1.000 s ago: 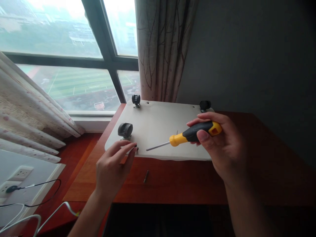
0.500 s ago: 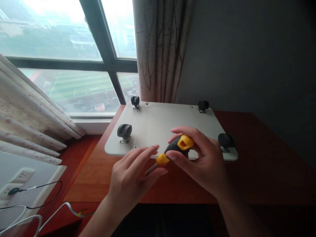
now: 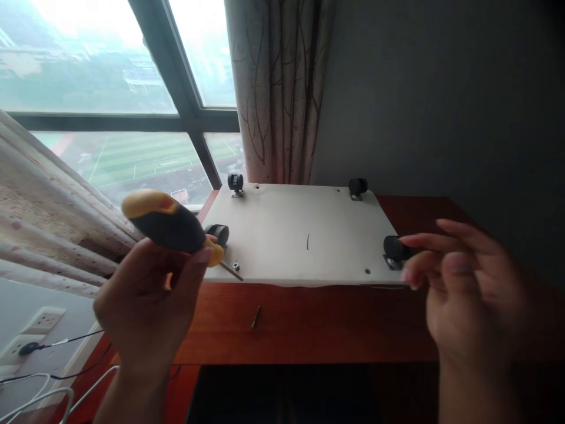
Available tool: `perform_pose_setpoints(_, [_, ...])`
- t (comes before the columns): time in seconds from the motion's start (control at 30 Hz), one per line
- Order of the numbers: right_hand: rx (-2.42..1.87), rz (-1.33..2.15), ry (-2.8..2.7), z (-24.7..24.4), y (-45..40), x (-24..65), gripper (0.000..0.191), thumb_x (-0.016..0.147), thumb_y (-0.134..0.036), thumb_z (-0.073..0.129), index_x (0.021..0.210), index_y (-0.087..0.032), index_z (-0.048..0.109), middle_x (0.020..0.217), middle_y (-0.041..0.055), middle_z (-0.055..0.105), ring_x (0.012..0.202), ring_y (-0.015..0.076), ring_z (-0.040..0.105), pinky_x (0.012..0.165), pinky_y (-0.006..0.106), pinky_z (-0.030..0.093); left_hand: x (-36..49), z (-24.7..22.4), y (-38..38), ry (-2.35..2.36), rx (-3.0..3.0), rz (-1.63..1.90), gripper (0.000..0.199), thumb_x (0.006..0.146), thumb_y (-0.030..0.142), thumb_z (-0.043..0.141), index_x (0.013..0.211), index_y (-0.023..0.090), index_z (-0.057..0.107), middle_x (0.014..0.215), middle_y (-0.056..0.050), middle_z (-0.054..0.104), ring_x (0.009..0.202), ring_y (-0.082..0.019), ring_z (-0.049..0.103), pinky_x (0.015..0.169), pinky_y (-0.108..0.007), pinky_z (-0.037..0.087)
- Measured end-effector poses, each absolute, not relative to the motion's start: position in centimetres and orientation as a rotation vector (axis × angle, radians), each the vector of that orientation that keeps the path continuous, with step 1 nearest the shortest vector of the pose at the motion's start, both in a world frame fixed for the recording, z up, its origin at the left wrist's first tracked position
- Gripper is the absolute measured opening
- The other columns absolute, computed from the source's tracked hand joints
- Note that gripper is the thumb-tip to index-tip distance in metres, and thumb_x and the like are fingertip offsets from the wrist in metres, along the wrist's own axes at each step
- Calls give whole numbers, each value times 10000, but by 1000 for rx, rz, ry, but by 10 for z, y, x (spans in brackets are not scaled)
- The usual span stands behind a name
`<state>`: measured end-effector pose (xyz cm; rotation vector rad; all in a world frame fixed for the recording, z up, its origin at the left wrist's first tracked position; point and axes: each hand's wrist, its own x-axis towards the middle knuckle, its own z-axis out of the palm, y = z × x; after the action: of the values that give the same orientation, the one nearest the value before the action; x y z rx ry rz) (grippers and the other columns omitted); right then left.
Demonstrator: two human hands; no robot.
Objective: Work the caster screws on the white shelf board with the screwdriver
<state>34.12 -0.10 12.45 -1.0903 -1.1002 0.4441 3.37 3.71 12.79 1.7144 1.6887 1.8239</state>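
Yellow-and-black screwdriver with thin metal shaft [image 3: 174,229], left of frame: handle clasped in my left hand [image 3: 148,300], shaft slanting down rightward, its tip over the near edge of the white rectangular board [image 3: 282,218]. My right hand [image 3: 468,288], right of frame: fingers loosely bent and parted beside a black wheeled caster [image 3: 394,248]; contact cannot be told. Slender metal piece [image 3: 256,317]: lower centre, on the reddish-brown wooden table [image 3: 335,321]. Grey-framed window [image 3: 190,115]: upper left.
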Motion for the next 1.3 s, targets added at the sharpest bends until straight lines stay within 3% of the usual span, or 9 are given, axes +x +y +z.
perform_pose_setpoints(0.2, [-1222,265,-664,83,-5,409,82,868,-326,708,942,-308,738,758,34,649,519,157,526,482,351,322,25,135,58,1611,1588,2082,293,671,73,836,949,127,763,833,-9,795,668,-144,736,595,-228,598])
perform_pose_setpoints(0.37, [-1404,187,-607,30,-8,428,278,847,-394,657,1050,-208,697,723,-20,611,502,110,495,462,259,328,24,132,63,1457,1630,2176,288,645,105,857,914,175,782,817,4,790,657,-144,728,606,-241,602])
perform_pose_setpoints(0.57, [-1591,329,-583,-11,-11,430,396,843,-514,662,1078,-197,696,764,-12,614,561,103,505,505,247,381,20,132,65,1516,1613,2172,321,630,167,869,939,175,782,854,-30,779,656,-176,701,614,-309,595])
perform_pose_setpoints(0.73, [-1624,389,-548,-21,-12,430,409,833,-543,671,1060,-204,697,801,0,627,615,120,524,534,256,402,19,131,65,1558,1601,2130,314,611,166,873,910,174,781,799,-19,762,644,-184,692,647,-329,605])
perform_pose_setpoints(1.3, [-1592,441,-593,-42,-13,435,340,847,-514,673,991,-206,672,759,-15,607,595,106,495,531,254,382,21,131,57,1592,1683,2054,248,672,201,862,910,202,790,780,16,764,635,-140,681,582,-236,546])
